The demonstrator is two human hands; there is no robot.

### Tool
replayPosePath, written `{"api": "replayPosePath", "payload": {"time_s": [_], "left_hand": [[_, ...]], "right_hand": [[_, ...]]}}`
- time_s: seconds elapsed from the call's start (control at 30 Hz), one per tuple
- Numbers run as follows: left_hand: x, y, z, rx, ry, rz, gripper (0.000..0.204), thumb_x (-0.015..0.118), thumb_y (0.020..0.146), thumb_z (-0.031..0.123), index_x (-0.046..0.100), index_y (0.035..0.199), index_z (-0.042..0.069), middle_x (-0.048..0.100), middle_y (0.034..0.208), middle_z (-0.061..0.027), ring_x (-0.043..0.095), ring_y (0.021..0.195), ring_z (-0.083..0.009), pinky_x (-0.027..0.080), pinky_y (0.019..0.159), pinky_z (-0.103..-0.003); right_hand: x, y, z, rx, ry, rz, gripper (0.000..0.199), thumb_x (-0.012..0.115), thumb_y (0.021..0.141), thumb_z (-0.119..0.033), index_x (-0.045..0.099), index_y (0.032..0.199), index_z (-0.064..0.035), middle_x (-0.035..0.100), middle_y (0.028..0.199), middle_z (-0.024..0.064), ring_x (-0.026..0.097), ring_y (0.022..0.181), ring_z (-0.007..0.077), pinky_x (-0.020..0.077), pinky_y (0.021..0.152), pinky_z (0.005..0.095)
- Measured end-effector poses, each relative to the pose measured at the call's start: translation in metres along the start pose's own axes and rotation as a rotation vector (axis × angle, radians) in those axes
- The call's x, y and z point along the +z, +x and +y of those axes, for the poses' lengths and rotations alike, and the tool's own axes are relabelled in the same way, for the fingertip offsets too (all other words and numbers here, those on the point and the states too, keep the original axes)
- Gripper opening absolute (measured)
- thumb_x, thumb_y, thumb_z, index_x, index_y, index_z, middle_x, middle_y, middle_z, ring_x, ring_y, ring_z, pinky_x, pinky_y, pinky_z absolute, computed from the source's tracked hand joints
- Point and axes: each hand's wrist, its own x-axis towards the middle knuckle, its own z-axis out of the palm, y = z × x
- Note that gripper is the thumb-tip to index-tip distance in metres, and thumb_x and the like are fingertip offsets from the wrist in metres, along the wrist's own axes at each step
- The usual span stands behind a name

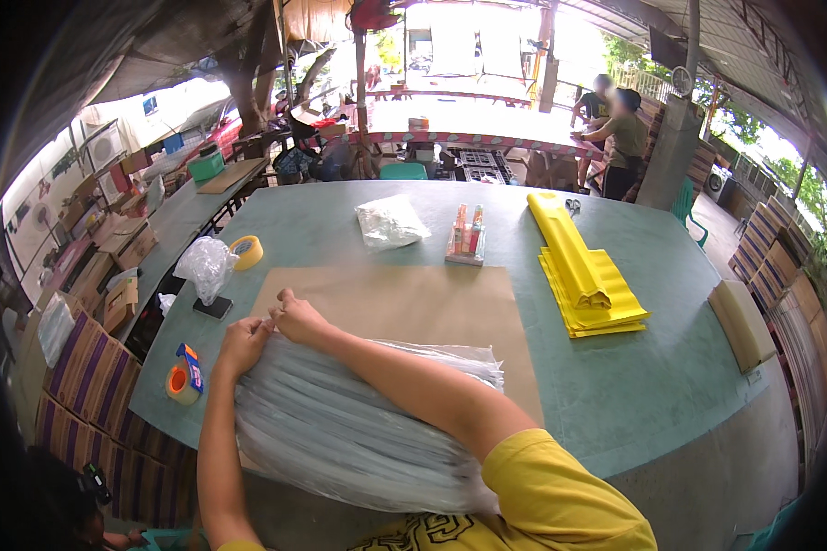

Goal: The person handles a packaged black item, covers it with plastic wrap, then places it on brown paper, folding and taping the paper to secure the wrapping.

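A wide bundle of clear plastic sheeting (358, 413) lies in long folds in front of me, partly on a flat brown cardboard sheet (404, 294) and reaching to my body. At its far left end my left hand (244, 342) is closed, pinching the gathered edge of the plastic. Right beside it my right hand (297, 321) is closed too, with its fingertips at the same edge; what lies inside the fingers is mostly hidden. My right forearm crosses over the bundle and covers part of it.
On the green table (671, 386) lie folded yellow sheets (593, 294), a boxed set of small tubes (466, 237), a white plastic bag (390, 222), a crumpled clear bag (209, 266), a phone (213, 309), a yellow tape roll (246, 252) and a tape dispenser (185, 376). Two people stand far right.
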Motion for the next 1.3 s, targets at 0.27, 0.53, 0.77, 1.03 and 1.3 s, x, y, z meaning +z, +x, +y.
{"api": "replayPosePath", "payload": {"time_s": [0.27,0.53,0.77,1.03,1.3], "left_hand": [[0.014,0.018,-0.02,0.087,-0.056,0.073,0.036,0.053,0.086,0.031,0.058,0.073,-0.003,0.054,0.066,-0.0243,0.055,0.06,-0.0353,0.042,0.058,-0.041],[0.002,0.009,-0.001,0.057,0.022,0.046,0.037,0.052,0.085,0.03,0.054,0.071,-0.004,0.052,0.067,-0.0253,0.052,0.06,-0.039,0.04,0.056,-0.042],[0.013,0.014,-0.001,0.038,0.057,0.031,0.037,0.051,0.088,0.032,0.061,0.085,-0.004,0.06,0.078,-0.0243,0.062,0.075,-0.0346,0.045,0.067,-0.04],[0.007,0.012,0.015,0.041,-0.091,0.045,0.053,0.045,0.089,0.051,0.057,0.094,-0.001,0.063,0.082,-0.0207,0.061,0.086,-0.0351,0.046,0.075,-0.04],[0.001,0.002,-0.007,0.042,-0.103,0.013,0.029,0.052,0.087,0.026,0.054,0.083,-0.002,0.058,0.073,-0.0201,0.058,0.069,-0.0291,0.044,0.065,-0.037]], "right_hand": [[-0.022,-0.011,-0.012,0.003,-0.5,-0.337,0.057,0.036,0.092,-0.044,0.057,0.109,0.0066,0.059,0.108,0.0253,0.057,0.101,0.0388,0.0437,0.087,0.0448],[-0.099,-0.111,-0.004,0.077,-0.63,-0.3,0.08,0.034,0.088,-0.062,0.024,0.14,-0.0021,0.034,0.139,0.0207,0.033,0.129,0.0332,0.027,0.107,0.0404],[-0.195,-0.202,0.092,0.478,-0.002,-0.255,0.072,0.034,0.089,-0.061,0.029,0.141,-0.0114,0.036,0.142,0.0091,0.04,0.126,0.0221,0.0309,0.103,0.0333],[-0.153,-0.161,0.144,0.595,0.461,-0.656,0.078,0.034,0.088,-0.063,0.024,0.143,-0.009,0.026,0.146,0.0121,0.033,0.129,0.0231,0.0263,0.107,0.0368],[-0.079,-0.079,0.012,0.332,0.109,-0.72,0.083,0.026,0.087,-0.068,0.021,0.143,-0.0069,0.024,0.146,0.0141,0.029,0.132,0.0226,0.0245,0.107,0.0354]]}}
